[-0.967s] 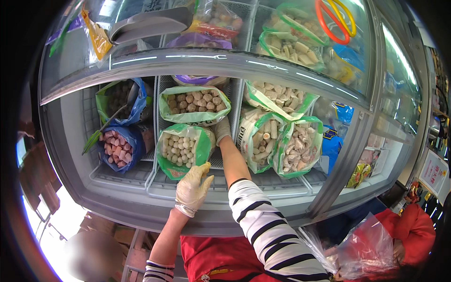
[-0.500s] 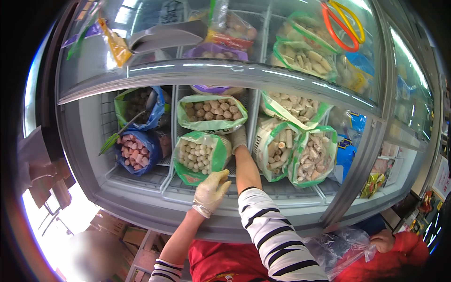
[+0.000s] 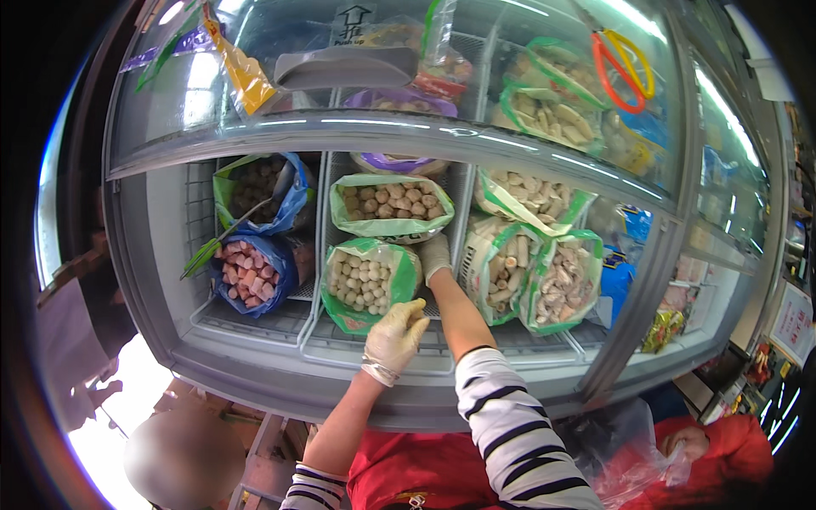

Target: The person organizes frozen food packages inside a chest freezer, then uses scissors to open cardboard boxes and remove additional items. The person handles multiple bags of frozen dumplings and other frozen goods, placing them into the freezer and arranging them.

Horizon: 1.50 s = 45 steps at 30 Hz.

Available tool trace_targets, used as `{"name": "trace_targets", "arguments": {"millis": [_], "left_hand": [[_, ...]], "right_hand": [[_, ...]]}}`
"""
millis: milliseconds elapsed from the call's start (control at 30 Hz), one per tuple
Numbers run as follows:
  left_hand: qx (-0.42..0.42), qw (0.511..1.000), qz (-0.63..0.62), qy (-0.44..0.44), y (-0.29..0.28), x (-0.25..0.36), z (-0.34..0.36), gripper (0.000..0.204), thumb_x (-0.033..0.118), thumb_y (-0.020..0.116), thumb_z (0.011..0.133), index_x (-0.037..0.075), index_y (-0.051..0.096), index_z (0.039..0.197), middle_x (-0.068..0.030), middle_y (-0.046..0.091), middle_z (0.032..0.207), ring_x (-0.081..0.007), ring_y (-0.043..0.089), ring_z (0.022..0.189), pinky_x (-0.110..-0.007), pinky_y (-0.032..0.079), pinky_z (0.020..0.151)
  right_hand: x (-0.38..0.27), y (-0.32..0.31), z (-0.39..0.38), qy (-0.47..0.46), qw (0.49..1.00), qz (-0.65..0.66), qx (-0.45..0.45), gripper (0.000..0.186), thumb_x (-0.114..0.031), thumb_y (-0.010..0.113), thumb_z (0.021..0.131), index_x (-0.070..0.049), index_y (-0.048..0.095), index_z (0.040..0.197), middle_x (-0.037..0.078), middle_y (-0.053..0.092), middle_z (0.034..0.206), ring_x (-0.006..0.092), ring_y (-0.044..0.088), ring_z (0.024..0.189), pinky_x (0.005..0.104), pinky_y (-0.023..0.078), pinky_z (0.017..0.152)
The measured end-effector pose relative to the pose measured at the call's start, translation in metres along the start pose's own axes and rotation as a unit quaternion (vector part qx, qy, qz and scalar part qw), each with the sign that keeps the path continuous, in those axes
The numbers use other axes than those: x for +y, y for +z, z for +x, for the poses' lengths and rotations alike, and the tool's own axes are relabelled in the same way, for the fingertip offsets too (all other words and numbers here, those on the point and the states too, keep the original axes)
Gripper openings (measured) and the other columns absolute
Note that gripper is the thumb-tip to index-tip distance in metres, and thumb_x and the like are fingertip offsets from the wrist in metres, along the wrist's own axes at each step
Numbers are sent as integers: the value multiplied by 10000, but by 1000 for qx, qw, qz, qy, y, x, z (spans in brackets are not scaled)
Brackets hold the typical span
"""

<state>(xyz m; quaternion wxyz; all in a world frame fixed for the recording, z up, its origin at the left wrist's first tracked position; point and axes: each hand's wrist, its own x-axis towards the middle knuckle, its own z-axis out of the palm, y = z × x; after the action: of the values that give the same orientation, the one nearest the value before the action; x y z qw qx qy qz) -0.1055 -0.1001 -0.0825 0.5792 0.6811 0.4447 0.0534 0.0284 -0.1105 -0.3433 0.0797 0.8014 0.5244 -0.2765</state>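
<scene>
White-ball bag (image 3: 406, 276), green-edged and gaping, stands in the middle bay of the freezer (image 3: 255, 370), on the side nearest us. Our left grip (image 3: 393, 336), in a pale glove, is at its lower right corner, fingers half curled and thumb close to them. We see nothing in it, and we cannot tell whether the fingertips touch the plastic.

Our right grip (image 3: 436, 255), gloved too, reaches down just right of the same bag. Its fingers are hidden below the corner of the brown-ball bag (image 3: 391, 228), so we cannot tell whether they are clenched on anything. That bag sits directly behind the white-ball one, with a purple-edged bag (image 3: 395, 161) beyond it, partly under the glass lid (image 3: 476, 144).

To our left are the blue bag (image 3: 285, 268) of pink cubes and, behind it, a dark-ball bag (image 3: 293, 204) from which a green-handled tool (image 3: 201, 257) leans. To our right, the stick bag (image 3: 478, 272) stands beside another green-edged bag (image 3: 557, 325) of pale pieces. At lower right, a co-worker's hand (image 3: 687, 442) is beside a clear bag (image 3: 620, 459).
</scene>
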Motion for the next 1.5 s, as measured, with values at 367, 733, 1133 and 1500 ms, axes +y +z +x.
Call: {"name": "trace_targets", "arguments": {"millis": [367, 733, 1133, 1500], "left_hand": [[19, 998, -27, 45, 22, 23, 30, 389, 110, 684, 843, 1, 561, 1195, -114, 603, 1012, -190, 633, 891, -288, 520, 793], [22, 976, 210, 55, 127, 11, 99, 700, 9, 534, 731, 92, 357, 1403, -207, 508, 1031, -388, 602, 798, -475, 503, 623], [79, 987, 104, 95, 96, -7, 98, 529, -64, 531, 701, 137, 588, 1187, -152, 526, 983, -363, 605, 831, -434, 507, 735], [65, 988, 138, 26, 100, -6, 117, 498, 0, 526, 736, 114, 531, 1221, -159, 561, 1112, -370, 571, 1003, -434, 468, 855]], "right_hand": [[113, -242, -224, 113, 963, 87, 229, 163, -50, 619, 801, -23, 625, 962, 133, 584, 854, 302, 549, 835, 409, 440, 762], [108, -165, -189, 234, 962, 50, 130, 305, -329, 696, 791, -54, 573, 844, 159, 644, 687, 333, 643, 629, 459, 489, 563], [98, -181, -179, 299, 922, 180, 166, 220, -255, 584, 800, -47, 633, 747, 214, 632, 699, 405, 621, 665, 488, 485, 630], [131, -188, -216, 201, 931, 215, 217, 195, -189, 612, 852, -42, 561, 735, 175, 573, 591, 341, 579, 547, 447, 446, 559]]}}
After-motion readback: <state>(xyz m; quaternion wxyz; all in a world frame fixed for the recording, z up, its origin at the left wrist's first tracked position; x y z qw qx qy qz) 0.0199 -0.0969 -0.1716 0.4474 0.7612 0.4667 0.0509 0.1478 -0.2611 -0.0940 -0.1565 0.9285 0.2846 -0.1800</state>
